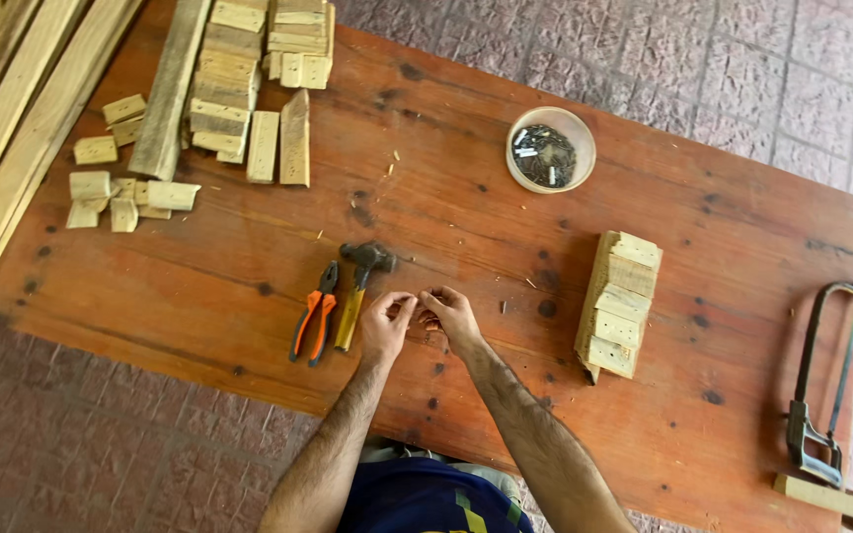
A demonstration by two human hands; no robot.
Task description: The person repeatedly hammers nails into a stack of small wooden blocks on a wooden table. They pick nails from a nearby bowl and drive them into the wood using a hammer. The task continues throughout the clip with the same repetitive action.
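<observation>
Seen from the head camera, both forearms reach up from the near edge of the reddish-brown wooden table and converge at its middle. The left hand and the right hand sit close together, palms turned inward and fingers curled, their fingertips almost meeting over something small and reddish-brown pinched between them; it is too small to tell what it is, or which hand carries it. Just left of the left hand lies a hammer with a yellow handle and dark metal head, its head pointing far, and beside that a pair of orange-handled pliers. To the right of the hands stands a stack of pale cut wooden blocks. Farther off sits a round white bowl of dark nails. At the far left lie more pale wooden offcuts, and at the right edge a metal hacksaw.
</observation>
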